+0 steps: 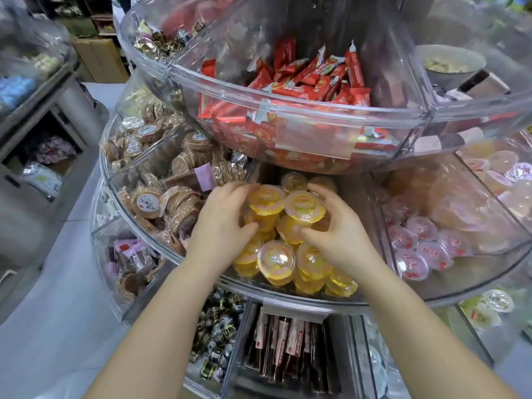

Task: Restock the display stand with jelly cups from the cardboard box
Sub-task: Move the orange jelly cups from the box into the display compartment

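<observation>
A clear round tiered display stand (290, 295) fills the view. Its middle tier has a compartment holding several yellow jelly cups (276, 262) with clear lids. Both my hands reach into that compartment and cup a small heap of yellow jelly cups (266, 201) between them. My left hand (221, 223) wraps the heap's left side, thumb under the cups. My right hand (334, 230) presses the right side, fingers over a cup with a pink and yellow lid (304, 207). The cardboard box is not in view.
Pink-lidded jelly cups (417, 246) fill the compartment to the right. Brown wrapped round cakes (161, 200) lie to the left. Red snack bars (311, 82) fill the overhanging top tier. Dark candies (218, 335) and stick packs (288, 347) sit below. A grey shelf unit (37, 133) stands left.
</observation>
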